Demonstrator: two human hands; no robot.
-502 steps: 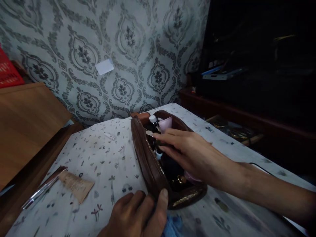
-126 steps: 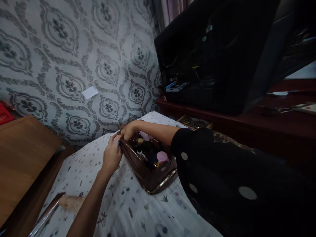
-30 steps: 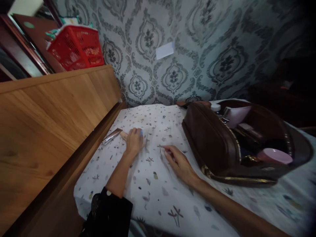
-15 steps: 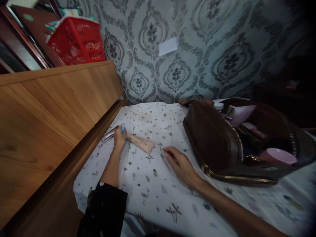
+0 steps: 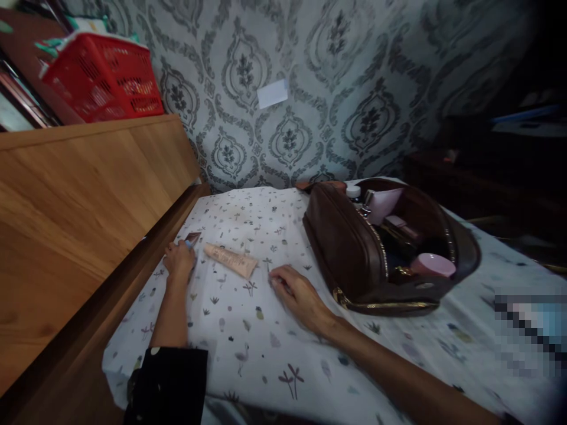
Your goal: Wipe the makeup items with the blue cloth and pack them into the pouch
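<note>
My left hand (image 5: 179,260) is closed at the left side of the cloth-covered surface. Its fingers are around a small shiny silver-brown item (image 5: 194,237), whose end sticks out past them, with a bit of blue beside it. What kind of item it is stays hidden. Just right of that hand lies a peach squeeze tube (image 5: 231,260), untouched on the cloth. My right hand (image 5: 301,295) rests beyond the tube's wide end, fingers loosely bent and thumb apart, with nothing visible in them. A brown zip-up cosmetic bag (image 5: 343,242) stands unzipped to its right.
Inside the bag are a pink bowl-like item (image 5: 433,265), a white-capped bottle (image 5: 353,192) and other cosmetics. A wooden panel (image 5: 97,183) borders the left side, with a red basket (image 5: 106,77) above it. Patterned wallpaper (image 5: 287,141) covers the back wall.
My left hand has let go of the peach tube's narrow end and moved left onto the shiny item. The view has swung right. My right hand stays near the cloth's middle.
</note>
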